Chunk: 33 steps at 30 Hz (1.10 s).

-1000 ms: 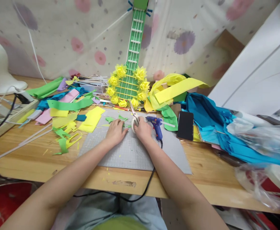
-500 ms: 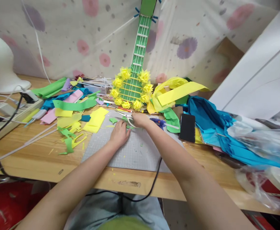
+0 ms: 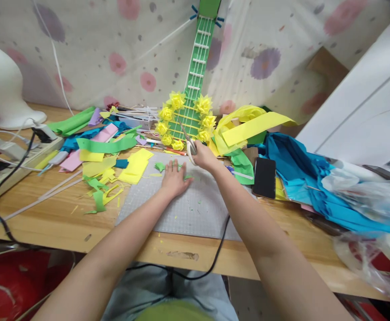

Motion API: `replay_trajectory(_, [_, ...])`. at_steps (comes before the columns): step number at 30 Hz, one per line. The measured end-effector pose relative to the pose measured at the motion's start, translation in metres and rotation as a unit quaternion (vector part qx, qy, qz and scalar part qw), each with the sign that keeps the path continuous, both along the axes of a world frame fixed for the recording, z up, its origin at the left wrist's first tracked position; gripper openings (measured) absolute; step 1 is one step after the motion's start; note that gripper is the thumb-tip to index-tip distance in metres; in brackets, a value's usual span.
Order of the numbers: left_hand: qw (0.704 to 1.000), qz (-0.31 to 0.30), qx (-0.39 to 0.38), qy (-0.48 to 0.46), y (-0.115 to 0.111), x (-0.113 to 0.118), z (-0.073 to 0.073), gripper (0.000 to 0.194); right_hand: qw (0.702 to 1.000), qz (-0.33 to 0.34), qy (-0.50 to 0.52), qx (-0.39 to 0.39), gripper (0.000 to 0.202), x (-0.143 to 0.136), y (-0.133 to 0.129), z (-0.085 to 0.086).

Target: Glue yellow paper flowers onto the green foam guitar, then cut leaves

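Note:
My left hand (image 3: 176,179) lies flat with fingers apart on the grey cutting mat (image 3: 181,214), over small green scraps partly hidden beneath it. A green paper scrap (image 3: 159,166) rests just left of its fingertips. Gripped in my right hand (image 3: 204,156) is a pair of scissors (image 3: 190,146), raised above the mat, blades pointing up and away. Behind the blades leans a green paper guitar (image 3: 195,84), its body ringed with yellow paper flowers (image 3: 203,104). The blue glue gun (image 3: 230,169) is mostly hidden behind my right forearm.
Yellow paper (image 3: 137,165) and green paper strips (image 3: 109,145) litter the left side. A phone (image 3: 264,177) lies right of the mat beside blue crepe paper (image 3: 291,165). A power strip (image 3: 17,165) stands far left. A black cable (image 3: 219,249) crosses the table's front edge.
My right hand has lifted the scissors off the mat, swinging the blades upward. My left hand has spread its fingers and shifted slightly right on the mat.

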<state>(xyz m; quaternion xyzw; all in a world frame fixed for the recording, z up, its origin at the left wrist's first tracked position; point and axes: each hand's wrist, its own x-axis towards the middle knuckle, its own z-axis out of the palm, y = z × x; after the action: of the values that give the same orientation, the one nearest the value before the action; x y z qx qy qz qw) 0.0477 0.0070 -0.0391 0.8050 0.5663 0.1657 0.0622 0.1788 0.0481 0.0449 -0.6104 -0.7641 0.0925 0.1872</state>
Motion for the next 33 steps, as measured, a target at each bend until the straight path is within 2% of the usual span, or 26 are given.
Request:
replay_trajectory(6, [0.991,-0.125,-0.030,0.022,0.000,0.005,0.000,0.047,0.986,-0.024,0.162,0.022,0.026,0.003,0.005,0.012])
replay_trajectory(10, [0.976,-0.212,-0.035,0.029,-0.009,-0.010,0.002,0.045,0.969,-0.034,0.246,0.007,0.027,0.000,0.007,0.013])
replay_trajectory(13, [0.962,-0.267,-0.041,0.039,-0.019,-0.037,0.005,0.044,0.967,-0.044,0.250,-0.014,0.027,-0.005,0.000,0.009])
replay_trajectory(16, [0.956,-0.287,-0.051,0.024,-0.030,-0.074,0.010,0.042,0.968,-0.055,0.240,-0.042,0.028,-0.009,-0.011,0.003])
replay_trajectory(21, [0.948,-0.317,-0.035,-0.005,-0.034,-0.135,0.034,0.030,0.967,-0.046,0.244,-0.051,0.032,-0.014,-0.019,0.000])
replay_trajectory(24, [0.958,-0.285,0.025,-0.001,-0.028,-0.149,0.050,0.023,0.967,-0.048,0.245,-0.046,0.032,-0.018,-0.018,0.005])
replay_trajectory(27, [0.978,-0.197,0.068,-0.015,-0.024,-0.138,0.053,0.025,0.967,-0.061,0.243,-0.045,0.029,-0.022,-0.018,0.011])
replay_trajectory(29, [0.983,-0.173,0.061,-0.004,-0.026,-0.123,0.045,0.030,0.968,-0.070,0.236,-0.049,0.026,-0.023,-0.018,0.014])
replay_trajectory(33, [0.983,-0.180,0.020,0.024,-0.033,-0.106,0.019,0.044,0.969,-0.086,0.222,-0.062,0.025,-0.022,-0.019,0.013])
